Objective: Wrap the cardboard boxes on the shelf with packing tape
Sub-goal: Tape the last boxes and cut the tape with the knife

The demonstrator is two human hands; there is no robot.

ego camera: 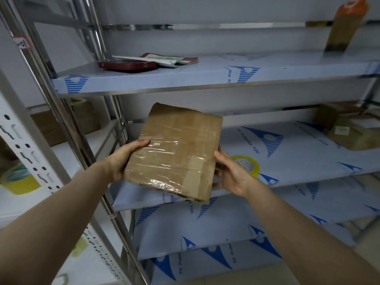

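Two hands are being used to hold one flat cardboard box (176,149). The left hand (121,161) is being wrapped round its left edge, with the thumb laid on the top face. The right hand (232,171) is being clasped on its right edge, with the thumb against the side. The fingers of both are being hidden beneath the box.

The box is being held tilted between the hands, in the air in front of the middle shelf (298,159). Its brown faces are being covered by glossy, wrinkled clear tape, and one paler strip is being shown along the side nearest the right hand.

Just behind the right hand, one roll of tape (246,164) is being partly hidden on that shelf; only a yellowish ring and a white core are being shown. Well left of the left hand, a second roll (19,182), yellow and green, is being blurred.

Far beyond the right hand, at least two brown boxes (353,130) are being smeared by blur, so their count is uncertain. Above the hands, one dark red phone-like thing (127,65) and one thin booklet (170,59) are being carried by the upper shelf (205,79). Higher still, beyond the right hand, one tall brown-wrapped thing (345,25) with an orange top is being blurred.
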